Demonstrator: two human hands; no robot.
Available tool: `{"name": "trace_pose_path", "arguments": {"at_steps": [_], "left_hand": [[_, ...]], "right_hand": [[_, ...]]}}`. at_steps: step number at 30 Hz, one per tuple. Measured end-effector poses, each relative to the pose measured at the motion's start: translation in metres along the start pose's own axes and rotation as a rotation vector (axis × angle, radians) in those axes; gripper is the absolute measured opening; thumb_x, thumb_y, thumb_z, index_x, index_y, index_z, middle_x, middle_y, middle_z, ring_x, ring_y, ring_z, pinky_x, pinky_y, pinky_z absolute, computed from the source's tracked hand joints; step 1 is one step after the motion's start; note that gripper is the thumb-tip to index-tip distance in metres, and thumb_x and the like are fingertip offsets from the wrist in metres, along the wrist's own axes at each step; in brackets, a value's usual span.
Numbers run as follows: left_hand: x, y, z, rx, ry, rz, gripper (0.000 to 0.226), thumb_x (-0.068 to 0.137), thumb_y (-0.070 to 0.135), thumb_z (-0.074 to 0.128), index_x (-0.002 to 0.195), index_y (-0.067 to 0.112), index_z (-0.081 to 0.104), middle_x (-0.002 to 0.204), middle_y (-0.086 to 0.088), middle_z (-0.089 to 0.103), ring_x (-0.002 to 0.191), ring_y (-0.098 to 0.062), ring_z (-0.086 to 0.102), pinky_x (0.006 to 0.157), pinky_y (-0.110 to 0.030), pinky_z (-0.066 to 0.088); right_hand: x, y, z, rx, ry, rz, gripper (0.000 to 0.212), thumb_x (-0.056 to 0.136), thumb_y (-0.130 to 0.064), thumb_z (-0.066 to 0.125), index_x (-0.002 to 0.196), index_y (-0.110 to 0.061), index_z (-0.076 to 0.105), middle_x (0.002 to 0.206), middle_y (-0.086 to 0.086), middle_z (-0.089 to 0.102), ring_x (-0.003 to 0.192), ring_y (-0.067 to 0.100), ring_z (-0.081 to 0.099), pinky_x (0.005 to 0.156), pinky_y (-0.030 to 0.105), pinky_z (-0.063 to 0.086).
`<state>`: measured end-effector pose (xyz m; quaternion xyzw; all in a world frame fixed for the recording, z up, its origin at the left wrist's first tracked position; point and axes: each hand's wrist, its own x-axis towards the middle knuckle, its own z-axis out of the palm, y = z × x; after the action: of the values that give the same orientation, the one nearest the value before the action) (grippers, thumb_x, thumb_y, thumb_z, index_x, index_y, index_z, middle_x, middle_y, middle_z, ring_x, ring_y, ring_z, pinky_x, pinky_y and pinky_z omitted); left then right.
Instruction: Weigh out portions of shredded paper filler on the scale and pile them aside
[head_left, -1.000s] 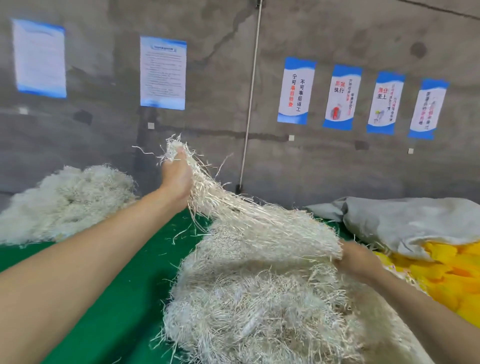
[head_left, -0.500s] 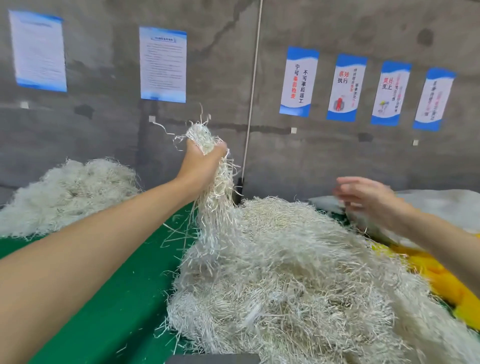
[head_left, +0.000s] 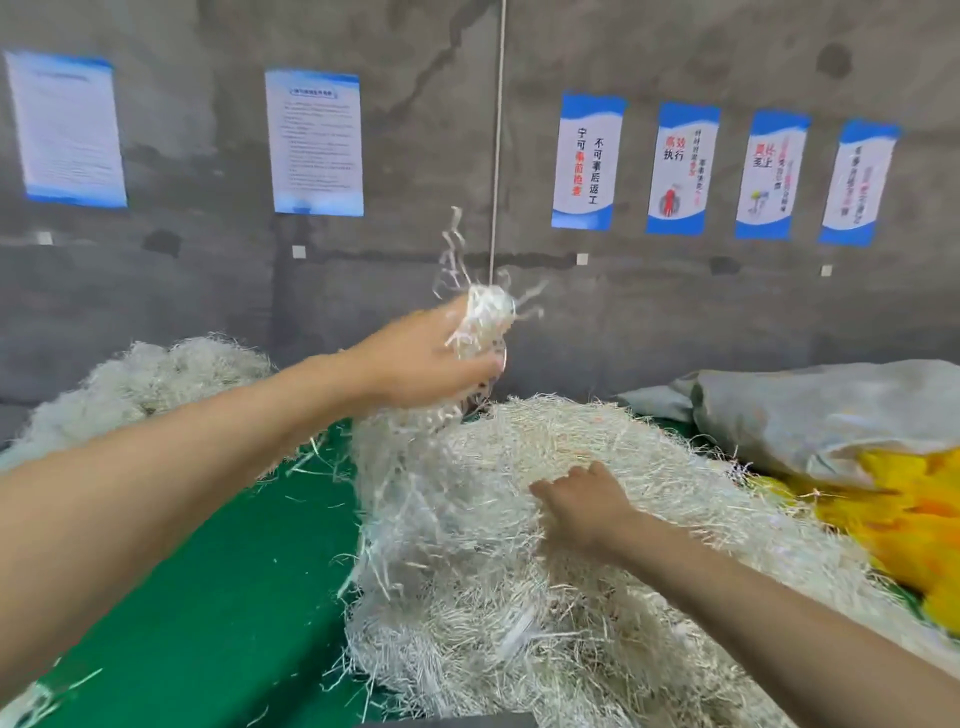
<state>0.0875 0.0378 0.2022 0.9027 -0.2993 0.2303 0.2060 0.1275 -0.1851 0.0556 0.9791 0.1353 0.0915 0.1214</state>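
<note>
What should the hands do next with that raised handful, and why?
Probably lift the left hand higher while the right hand on the big pile holds it down: strands from the gripped handful trail into the pile, not yet free.

A thin vertical pipe (head_left: 497, 140) runs down a grey, stained concrete wall (head_left: 415, 312). Left of the pipe hang two white notices with blue edges (head_left: 314, 143). Right of it is a row of four narrow blue-and-white posters (head_left: 590, 162) with Chinese text. Small pale tabs (head_left: 298, 252) dot the wall either side of the pipe, and below it spreads a green tabletop (head_left: 223, 597)
</note>
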Motion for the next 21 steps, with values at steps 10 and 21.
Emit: {"name": "trace_pose_path", "arguments": {"at_steps": [10, 21], "left_hand": [[-0.029, -0.048, 0.077, 0.797, -0.814, -0.126, 0.061, 0.083, 0.063, 0.063, 0.121, 0.015, 0.063, 0.112, 0.001, 0.07, 0.09, -0.021, 0.063, 0.081, -0.032, 0.053], [-0.008, -0.018, 0.046, -1.377, 0.19, -0.445, 0.058, 0.098, 0.03, 0.037, 0.054, 0.019, 0.074, 0.063, -0.003, 0.069, 0.061, -0.024, 0.067, 0.052, -0.023, 0.055]], "right_hand": [[0.009, 0.035, -0.029, 0.737, 0.434, 0.226, 0.043, 0.093, -0.01, 0.054, 0.136, -0.011, 0.055, 0.14, 0.008, 0.057, 0.129, 0.026, 0.051, 0.102, 0.035, 0.039], [-0.005, 0.044, 0.005, 0.419, 0.24, 0.203, 0.015, 0.1, -0.011, 0.039, 0.103, -0.017, 0.052, 0.099, 0.004, 0.066, 0.087, 0.022, 0.061, 0.075, 0.038, 0.053]]}}
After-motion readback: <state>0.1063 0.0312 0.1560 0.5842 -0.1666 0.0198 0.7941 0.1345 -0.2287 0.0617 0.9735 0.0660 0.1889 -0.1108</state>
